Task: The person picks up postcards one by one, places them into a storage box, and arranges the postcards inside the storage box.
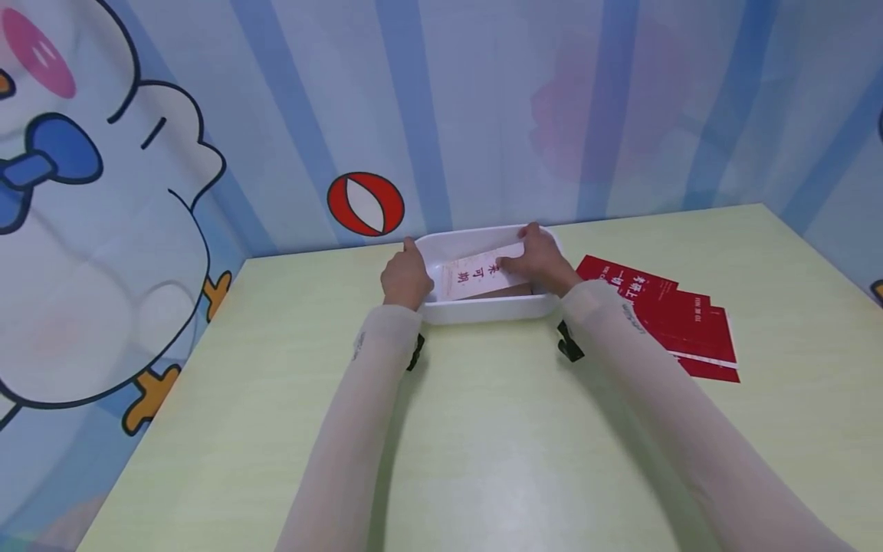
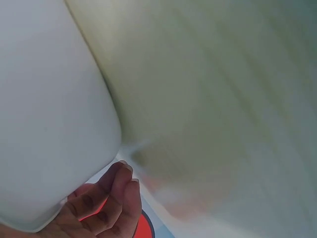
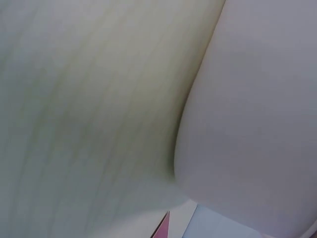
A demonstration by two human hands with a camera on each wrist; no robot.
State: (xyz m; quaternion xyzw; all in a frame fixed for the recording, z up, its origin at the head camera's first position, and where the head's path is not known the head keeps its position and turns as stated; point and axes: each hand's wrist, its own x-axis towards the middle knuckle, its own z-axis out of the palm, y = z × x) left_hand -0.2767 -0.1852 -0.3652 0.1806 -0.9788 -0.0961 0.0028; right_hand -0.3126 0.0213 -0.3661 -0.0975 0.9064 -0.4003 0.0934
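Observation:
Against the back of the table sits a white plastic tub [image 1: 490, 310] with rounded corners. At its left end my left hand [image 1: 407, 276] grips the rim, and the left wrist view has its curled fingers [image 2: 121, 198] under the tub's outer wall. Inside the tub lies a pale pink envelope [image 1: 472, 277] with red characters, slanting up to the right. My right hand [image 1: 541, 262] reaches over the tub's right end and pinches that envelope at its right end, thumb on its face. A brown piece [image 1: 513, 291] shows beneath the envelope. The right wrist view has only the tub's wall, no hand.
Right of the tub, several red envelopes [image 1: 690, 322] with pale lettering lie fanned out, partly behind my right sleeve [image 1: 621, 330]. A cartoon-printed backdrop [image 1: 469, 115] rises directly behind the table's back edge. Pale wood-grain tabletop [image 1: 483, 429] stretches in front.

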